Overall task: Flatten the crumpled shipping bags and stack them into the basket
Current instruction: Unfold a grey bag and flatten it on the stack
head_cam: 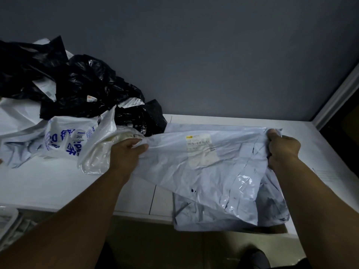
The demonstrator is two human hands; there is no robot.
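Observation:
A large pale grey shipping bag [209, 167] with a printed label is stretched between my two hands above the white table [48, 187]. My left hand [126, 152] grips its left edge and my right hand [281, 150] grips its right corner. Beneath it lies another pale grey bag [194, 220], reaching over the table's front edge. To the left sits a pile of crumpled bags: black ones [77, 90], a white one with blue print [66, 140], and a translucent cream one [101, 152]. A white basket [9, 224] shows at the lower left corner.
A grey wall [213, 55] stands behind the table. A pale frame [338, 94] rises at the right. A dark shoe [256, 257] and brown floor appear below the table's front edge.

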